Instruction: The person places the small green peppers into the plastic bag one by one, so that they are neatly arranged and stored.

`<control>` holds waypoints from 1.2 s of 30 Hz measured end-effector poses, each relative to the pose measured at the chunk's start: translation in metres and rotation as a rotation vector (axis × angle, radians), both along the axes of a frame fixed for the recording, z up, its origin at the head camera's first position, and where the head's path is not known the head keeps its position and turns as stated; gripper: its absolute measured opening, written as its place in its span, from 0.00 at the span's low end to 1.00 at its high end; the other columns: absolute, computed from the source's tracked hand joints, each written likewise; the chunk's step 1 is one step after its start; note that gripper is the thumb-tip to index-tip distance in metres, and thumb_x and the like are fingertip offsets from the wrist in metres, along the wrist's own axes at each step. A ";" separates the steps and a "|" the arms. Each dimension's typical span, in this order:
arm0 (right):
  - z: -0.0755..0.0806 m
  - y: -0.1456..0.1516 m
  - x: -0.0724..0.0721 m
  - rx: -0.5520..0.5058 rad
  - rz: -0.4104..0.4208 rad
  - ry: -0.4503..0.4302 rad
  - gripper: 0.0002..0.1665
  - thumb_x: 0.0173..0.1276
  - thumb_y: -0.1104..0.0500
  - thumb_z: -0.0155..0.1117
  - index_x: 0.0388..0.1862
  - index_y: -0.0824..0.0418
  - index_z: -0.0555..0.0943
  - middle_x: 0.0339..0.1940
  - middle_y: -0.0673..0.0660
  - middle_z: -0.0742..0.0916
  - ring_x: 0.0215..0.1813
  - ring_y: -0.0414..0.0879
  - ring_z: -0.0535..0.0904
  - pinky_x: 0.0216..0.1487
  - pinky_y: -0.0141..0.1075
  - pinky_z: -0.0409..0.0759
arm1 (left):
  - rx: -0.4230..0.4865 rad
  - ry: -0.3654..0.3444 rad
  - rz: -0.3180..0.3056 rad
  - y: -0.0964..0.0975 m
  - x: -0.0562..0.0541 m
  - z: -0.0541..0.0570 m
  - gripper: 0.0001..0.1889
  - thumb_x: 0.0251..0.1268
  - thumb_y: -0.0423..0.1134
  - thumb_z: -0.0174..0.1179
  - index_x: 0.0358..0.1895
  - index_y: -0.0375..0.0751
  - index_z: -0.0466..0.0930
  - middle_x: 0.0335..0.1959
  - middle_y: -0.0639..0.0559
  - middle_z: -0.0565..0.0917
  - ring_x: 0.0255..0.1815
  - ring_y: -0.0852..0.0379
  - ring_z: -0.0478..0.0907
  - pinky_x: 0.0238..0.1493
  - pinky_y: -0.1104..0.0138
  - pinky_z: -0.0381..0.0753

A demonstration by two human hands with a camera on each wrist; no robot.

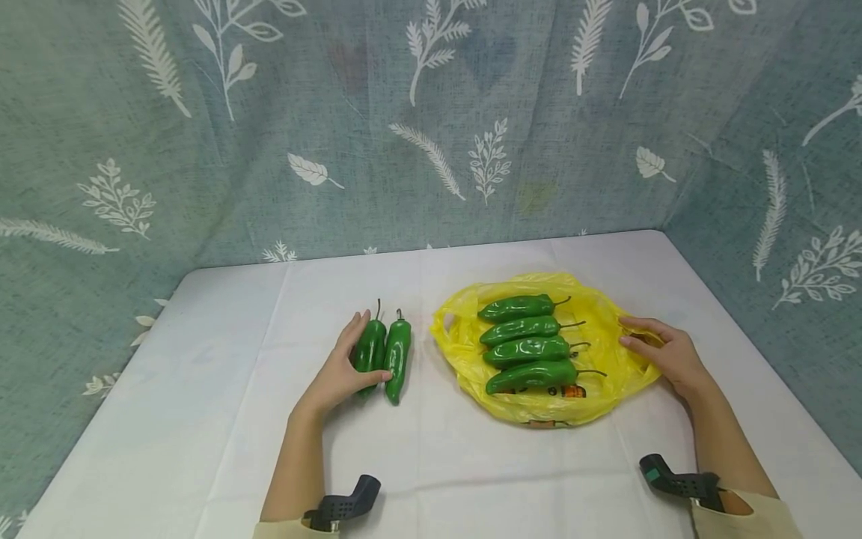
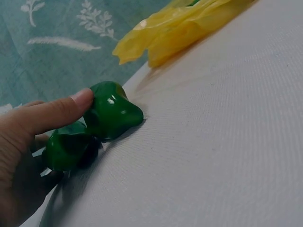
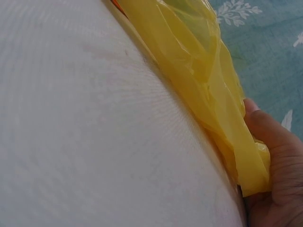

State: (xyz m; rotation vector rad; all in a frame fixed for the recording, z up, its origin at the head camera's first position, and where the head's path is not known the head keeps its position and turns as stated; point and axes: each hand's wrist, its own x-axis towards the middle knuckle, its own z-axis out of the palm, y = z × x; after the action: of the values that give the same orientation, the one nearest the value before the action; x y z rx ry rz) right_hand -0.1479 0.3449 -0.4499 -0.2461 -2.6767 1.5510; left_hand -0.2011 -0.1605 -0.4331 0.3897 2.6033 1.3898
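My left hand (image 1: 331,380) holds two glossy green peppers side by side on the table's left half. Its thumb presses the right pepper (image 1: 397,358), while the fingers lie along the far side of the left pepper (image 1: 370,346). The left wrist view shows the thumb on top of one pepper (image 2: 111,113). A yellow plastic bag (image 1: 525,410) lies spread flat to the right, bearing several green peppers (image 1: 528,349) in a row, stems to the right. At its right edge my right hand (image 1: 676,361) pinches the bag; in the right wrist view the yellow film (image 3: 203,94) bunches against the thumb.
A white cloth (image 1: 431,464) covers the table. Behind it and along the sides hangs a blue-green curtain (image 1: 350,217) with white leaf prints. Dark wrist-worn devices (image 1: 346,503) sit on both forearms.
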 end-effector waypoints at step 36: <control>0.002 -0.001 0.001 0.011 -0.009 -0.021 0.39 0.63 0.39 0.61 0.64 0.63 0.71 0.71 0.67 0.66 0.69 0.61 0.59 0.46 0.08 0.64 | -0.111 -0.038 0.250 -0.005 -0.007 -0.011 0.44 0.62 0.44 0.61 0.76 0.53 0.43 0.75 0.42 0.53 0.73 0.39 0.53 0.69 0.44 0.55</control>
State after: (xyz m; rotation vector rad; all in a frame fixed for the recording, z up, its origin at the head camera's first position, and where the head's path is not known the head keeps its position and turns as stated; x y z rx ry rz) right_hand -0.1467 0.3437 -0.4477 -0.2750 -2.6958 1.5390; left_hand -0.2078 -0.1655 -0.4438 0.0216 2.7566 1.2969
